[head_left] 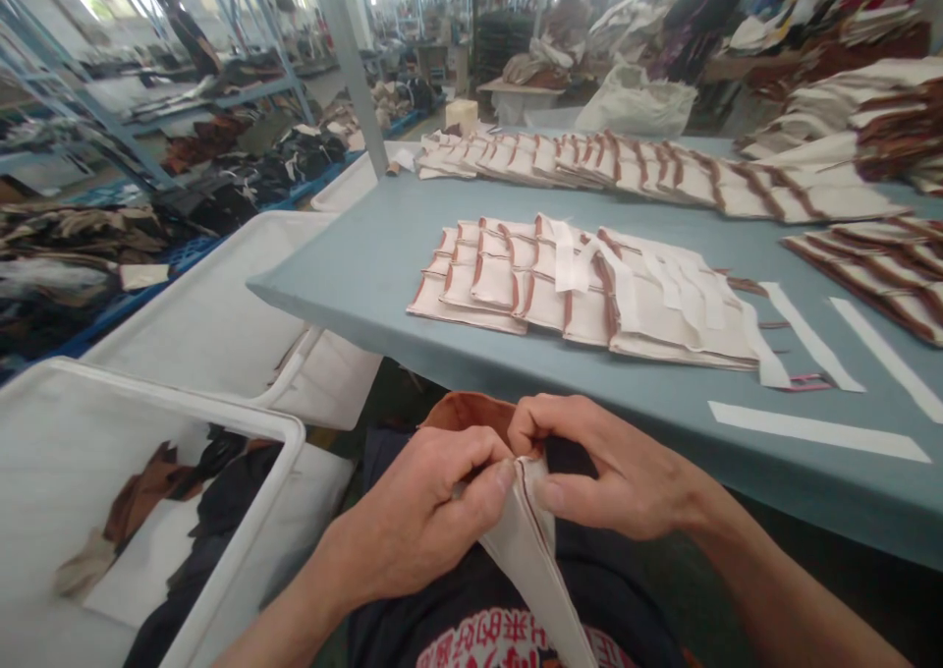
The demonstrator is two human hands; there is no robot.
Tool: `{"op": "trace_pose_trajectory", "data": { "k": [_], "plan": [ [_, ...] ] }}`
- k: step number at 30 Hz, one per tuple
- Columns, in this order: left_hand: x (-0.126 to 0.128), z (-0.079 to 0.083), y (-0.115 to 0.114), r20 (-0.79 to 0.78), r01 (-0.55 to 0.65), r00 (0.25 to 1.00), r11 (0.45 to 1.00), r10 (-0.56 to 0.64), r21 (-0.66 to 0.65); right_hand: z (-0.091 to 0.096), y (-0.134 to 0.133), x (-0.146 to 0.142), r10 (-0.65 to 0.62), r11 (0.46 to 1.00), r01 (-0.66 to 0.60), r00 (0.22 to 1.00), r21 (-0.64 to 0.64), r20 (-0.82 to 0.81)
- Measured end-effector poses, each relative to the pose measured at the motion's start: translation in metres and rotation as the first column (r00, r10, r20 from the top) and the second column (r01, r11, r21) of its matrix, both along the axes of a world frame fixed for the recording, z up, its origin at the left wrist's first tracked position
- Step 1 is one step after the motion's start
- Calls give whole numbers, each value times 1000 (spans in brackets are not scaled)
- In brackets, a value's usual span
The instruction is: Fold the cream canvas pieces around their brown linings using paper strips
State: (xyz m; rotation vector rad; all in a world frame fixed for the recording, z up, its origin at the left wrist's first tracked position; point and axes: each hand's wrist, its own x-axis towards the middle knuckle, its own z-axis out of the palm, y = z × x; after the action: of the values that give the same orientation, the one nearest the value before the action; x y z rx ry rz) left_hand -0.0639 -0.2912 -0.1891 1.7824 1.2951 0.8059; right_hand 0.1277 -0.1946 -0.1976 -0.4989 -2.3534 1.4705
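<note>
A cream fabric piece with a brown seam line [541, 560] hangs between my hands, its lower part reaching down over my lap. My left hand [431, 506] pinches its top edge between thumb and fingers. On the other side of the seam, my right hand [596, 462] grips the same piece with bent fingers. Brown material [468, 410] shows just behind my hands. Beyond them on the blue-green table [354, 246] lie overlapping rows of cream pieces with brown edges [501, 280], topped by white strips [682, 290].
White strips [817, 432] lie loose at the table's right, near a small pink tool [808, 382]. A longer row of cream pieces [648, 167] lies farther back. White bins [291, 432] holding dark and brown scraps stand at left. A metal post [350, 59] rises at the table corner.
</note>
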Motion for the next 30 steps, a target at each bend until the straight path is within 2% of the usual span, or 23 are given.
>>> {"op": "trace_pose_trajectory", "data": {
  "k": [5, 9, 13, 15, 20, 23, 26, 30],
  "plan": [
    [6, -9, -7, 56, -98, 994, 995, 96, 32, 4, 0, -3, -23, 999, 22, 1000, 28, 19],
    [10, -16, -12, 130, -169, 978, 985, 165, 25, -5, 2, -3, 56, 991, -66, 995, -117, -85],
    [13, -21, -14, 202, -205, 957, 978, 209, -42, -17, 3, -5, 90, 950, -124, 987, -287, -129],
    [13, -22, -14, 236, -213, 945, 974, 224, -73, -20, 2, -7, 94, 936, -135, 986, -326, -138],
    [13, -23, -14, 278, -199, 935, 975, 218, -96, -16, -1, -5, 83, 963, -103, 993, -250, -89],
    [13, -24, -14, 268, -203, 938, 975, 219, -90, -8, -4, -1, 47, 992, -48, 999, -116, -14],
    [11, -23, -14, 259, -192, 943, 977, 210, -93, -2, -5, 2, 6, 1000, -6, 999, 11, 35],
    [9, -18, -13, 290, -107, 944, 979, 155, -173, -2, -2, 4, 80, 995, -79, 997, -59, 20]
  ]
}}
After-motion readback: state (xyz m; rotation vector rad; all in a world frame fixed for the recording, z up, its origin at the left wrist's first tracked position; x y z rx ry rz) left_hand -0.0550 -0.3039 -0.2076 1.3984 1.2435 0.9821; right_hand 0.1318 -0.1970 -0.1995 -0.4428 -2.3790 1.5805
